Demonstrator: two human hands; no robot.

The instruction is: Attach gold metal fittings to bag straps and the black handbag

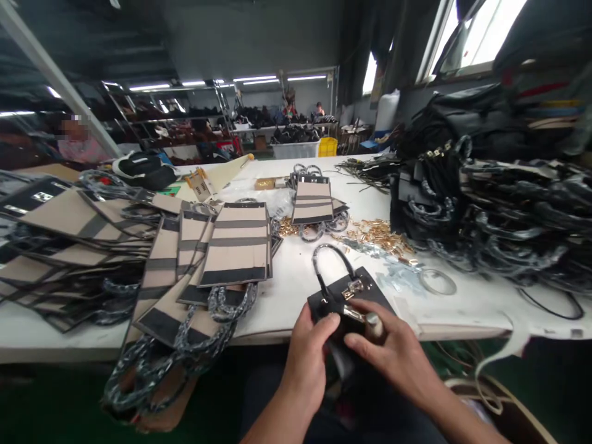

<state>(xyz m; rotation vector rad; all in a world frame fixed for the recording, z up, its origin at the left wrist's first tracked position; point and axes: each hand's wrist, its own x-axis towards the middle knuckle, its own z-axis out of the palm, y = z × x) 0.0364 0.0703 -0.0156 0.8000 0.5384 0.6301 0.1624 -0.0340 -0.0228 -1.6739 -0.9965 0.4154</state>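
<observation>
A black handbag panel point(377, 290) with a looped handle and gold-coloured metal fittings point(353, 288) tilts up at the table's front edge. My left hand point(309, 345) grips its left side, the thumb pressed on the front. In my right hand point(393, 348) is a short tool with a pale rounded end point(374, 327); its exact kind is unclear. My right fingers curl around it over the front of the panel. Next to the tool a shiny metal piece point(354, 313) lies against the black surface. The panel's lower part is hidden behind my hands.
Stacked beige-and-black panels point(235, 237) with wrapped handles crowd the left, some overhanging the edge. Loose gold-coloured metal pieces point(382, 235) are scattered beyond the panel, near a tape roll point(437, 282). Black bag parts point(509, 228) pile up right. People sit in the background.
</observation>
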